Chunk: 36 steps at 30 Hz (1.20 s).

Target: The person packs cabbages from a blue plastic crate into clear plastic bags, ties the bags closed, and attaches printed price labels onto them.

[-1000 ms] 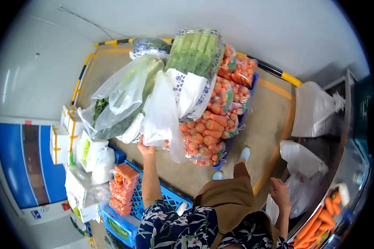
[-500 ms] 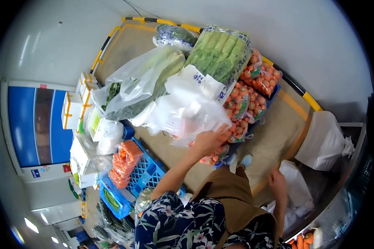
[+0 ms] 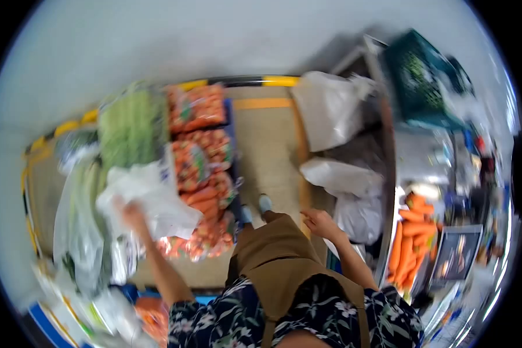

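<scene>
My left hand [image 3: 133, 217], smeared by motion, is over a white plastic bag [image 3: 148, 197]; whether its fingers grip the bag cannot be made out. The bag lies across the lower end of the wrapped long green vegetables [image 3: 132, 127] and reaches over the bagged carrots [image 3: 200, 156] beside them. Left of it, a clear bag [image 3: 81, 226] holds more greens. On the right, my right hand [image 3: 323, 224] hangs above the floor near the metal counter, fingers curled in and nothing visible in them.
White sacks [image 3: 330, 110] sit under the counter [image 3: 388, 174] at right. Loose carrots [image 3: 412, 243], a dark framed sign [image 3: 457, 253] and a green crate [image 3: 420, 81] are on the counter. A black-and-yellow rail [image 3: 249, 81] runs along the wall.
The view has swung toward the right, showing more of the counter. The white bag has spread over the greens and carrots, with my left hand moving from its lower right edge to its left part.
</scene>
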Motion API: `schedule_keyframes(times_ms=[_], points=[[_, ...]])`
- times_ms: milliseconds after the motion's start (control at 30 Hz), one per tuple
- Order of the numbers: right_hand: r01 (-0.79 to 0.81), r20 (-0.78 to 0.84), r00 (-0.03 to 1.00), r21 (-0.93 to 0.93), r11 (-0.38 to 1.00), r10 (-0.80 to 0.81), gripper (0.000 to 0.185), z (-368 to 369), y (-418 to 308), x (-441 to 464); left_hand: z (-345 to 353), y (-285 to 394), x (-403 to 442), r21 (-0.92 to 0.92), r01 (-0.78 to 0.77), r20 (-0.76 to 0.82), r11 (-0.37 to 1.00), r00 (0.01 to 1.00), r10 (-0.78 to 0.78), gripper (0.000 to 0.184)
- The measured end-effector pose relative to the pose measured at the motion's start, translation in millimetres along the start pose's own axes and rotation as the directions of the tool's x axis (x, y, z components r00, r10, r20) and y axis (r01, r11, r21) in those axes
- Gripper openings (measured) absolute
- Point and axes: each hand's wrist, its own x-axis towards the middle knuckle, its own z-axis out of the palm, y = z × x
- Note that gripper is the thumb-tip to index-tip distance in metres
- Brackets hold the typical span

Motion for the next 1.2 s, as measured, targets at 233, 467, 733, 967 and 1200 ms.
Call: schedule_keyframes(times_ms=[233, 467, 733, 967, 1200], points=[[-0.174, 0.077, 0.681, 0.983, 0.059, 0.729, 0.056, 26, 165, 12, -36, -71, 14, -0.17, 0.957, 0.617, 0.236, 0.29, -0.732, 0.078], [0.188, 0.22, 0.362, 0.934, -0.302, 0.906, 0.057, 7, 322, 62, -64, -65, -5, -0.031, 0.999, 0.711, -0.04, -0.006, -0.703, 0.071], [-0.12, -0.08, 0.206, 0.987, 0.106, 0.975, 0.038, 26, 401, 140, -88, 48, 23, 0.815, 0.515, 0.512, 0.264, -0.428, -0.745, 0.046], [-0.803, 0.021, 0.374, 0.508, 0.312, 0.927, 0.035, 130, 246, 8, 47, 225, 37, 0.24, -0.226, 0.78, 0.944, -0.534, -0.326, 0.043], [-0.577, -0.118, -0.01, 0.812, 0.091, 0.993, 0.031, 146, 98, -116, 172, 585, -30, -0.763, 0.191, 0.405, 0.617, -0.602, 0.688, 0.048]])
